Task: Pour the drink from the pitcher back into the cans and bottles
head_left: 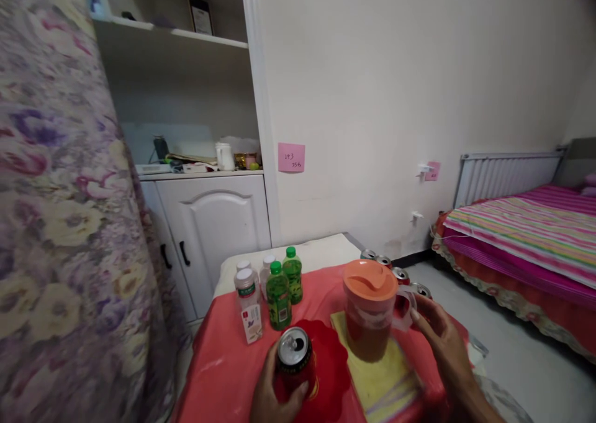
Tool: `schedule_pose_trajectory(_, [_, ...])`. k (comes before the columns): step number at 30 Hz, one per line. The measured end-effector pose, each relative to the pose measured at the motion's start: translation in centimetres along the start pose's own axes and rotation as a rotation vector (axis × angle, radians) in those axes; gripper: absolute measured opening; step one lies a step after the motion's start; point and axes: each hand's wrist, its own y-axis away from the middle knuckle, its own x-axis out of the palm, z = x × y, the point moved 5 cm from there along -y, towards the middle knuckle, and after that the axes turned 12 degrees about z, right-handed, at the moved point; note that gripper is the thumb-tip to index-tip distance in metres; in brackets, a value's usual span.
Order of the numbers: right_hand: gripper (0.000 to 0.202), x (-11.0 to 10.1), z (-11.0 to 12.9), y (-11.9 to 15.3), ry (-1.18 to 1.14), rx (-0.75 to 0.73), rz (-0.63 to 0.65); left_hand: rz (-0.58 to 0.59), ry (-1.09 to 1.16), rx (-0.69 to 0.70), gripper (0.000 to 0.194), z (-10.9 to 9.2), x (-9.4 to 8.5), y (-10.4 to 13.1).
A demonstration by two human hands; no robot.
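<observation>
My left hand (274,389) is wrapped round an opened drink can (295,358), held upright over a red scalloped plate (333,373). On the right, my right hand (435,323) grips the handle of a clear pitcher (370,327) with an orange lid. Brownish liquid fills part of the pitcher, which is over a yellow cloth (382,392); whether it touches the cloth I cannot tell. Several more cans (400,276) stand in a row behind the pitcher, partly hidden by it and by my hand.
Green bottles (279,295), clear white-capped bottles (246,286) and a small white carton (252,322) stand at the left of the red-covered table (209,373). Beyond are a white cabinet (223,218), a floral curtain (56,224) and, at right, a bed (526,224).
</observation>
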Motion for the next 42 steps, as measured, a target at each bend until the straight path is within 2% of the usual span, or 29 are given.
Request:
schedule_pose_trajectory(3, [0.049, 0.4, -0.5, -0.8, -0.025, 0.018, 0.047, 0.032, -0.006, 0.019, 0.076, -0.1, 0.5, 0.2])
schedule_pose_trajectory(5, [0.043, 0.7, -0.8, -1.4, -0.03, 0.022, 0.076, 0.009, 0.006, 0.017, 0.077, 0.0, 0.7, 0.3])
schedule_pose_trajectory(7, [0.04, 0.9, -1.2, -2.1, -0.035, 0.023, 0.096, -0.011, 0.017, 0.01, 0.078, 0.4, 0.8, 0.3])
schedule_pose_trajectory(10, [0.039, 1.2, -1.6, -3.0, 0.0, 0.025, 0.105, 0.018, 0.029, 0.007, 0.08, 1.4, 0.9, 0.3])
schedule_pose_trajectory(15, [0.045, 1.8, -1.1, -3.9, -0.03, -0.008, 0.108, 0.047, 0.065, 0.022, 0.078, 2.5, 0.4, 0.4])
schedule_pose_trajectory(23, [0.043, 3.0, -0.2, -3.7, -0.098, -0.005, 0.078, 0.089, 0.06, 0.035, 0.078, 2.0, 0.4, 0.4])
schedule_pose_trajectory(28, [0.045, 4.1, 0.7, -2.7, -0.02, -0.007, 0.085, 0.121, 0.104, 0.037, 0.078, 1.3, 0.7, 0.3])
schedule_pose_trajectory(33, [0.047, 4.8, 1.6, -1.8, 0.015, 0.001, 0.084, 0.059, 0.151, 0.008, 0.079, 0.0, 0.8, 0.4])
schedule_pose_trajectory(37, [0.044, 4.2, 2.6, -1.7, 0.024, -0.005, 0.05, 0.063, 0.19, 0.01, 0.077, -1.6, 0.9, 0.4])
schedule_pose_trajectory(42, [0.04, 2.9, 4.4, -1.3, 0.032, -0.018, 0.142, 0.06, 0.199, 0.004, 0.075, -3.2, 0.8, 0.6])
